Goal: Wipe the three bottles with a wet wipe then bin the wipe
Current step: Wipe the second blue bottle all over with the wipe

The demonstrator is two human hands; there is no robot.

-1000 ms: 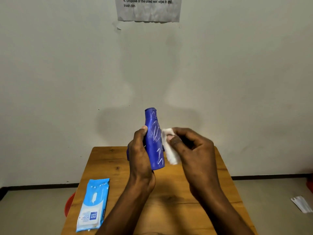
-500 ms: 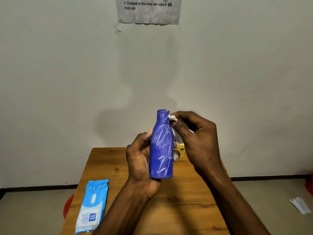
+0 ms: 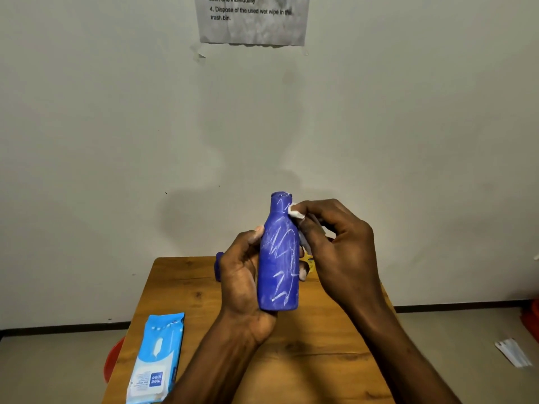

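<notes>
My left hand [image 3: 243, 275] grips a blue bottle [image 3: 279, 258] upright above the wooden table [image 3: 186, 298]; white scribble marks run down its front. My right hand [image 3: 335, 246] pinches a white wet wipe [image 3: 295, 212] against the bottle's neck on the right side. A second blue bottle [image 3: 218, 265] stands on the table behind my left hand, mostly hidden. A yellow object [image 3: 309, 262] peeks out behind the held bottle; I cannot tell what it is.
A blue wet-wipe pack [image 3: 157, 360] lies on the table's left front. Something red [image 3: 112, 360] sits on the floor left of the table. White paper [image 3: 512, 352] lies on the floor at right. An instruction sheet [image 3: 252, 20] is stuck to the wall.
The bottle has been turned upright so its scribbled side faces me. My right hand with the wipe rose from the bottle's body to its neck.
</notes>
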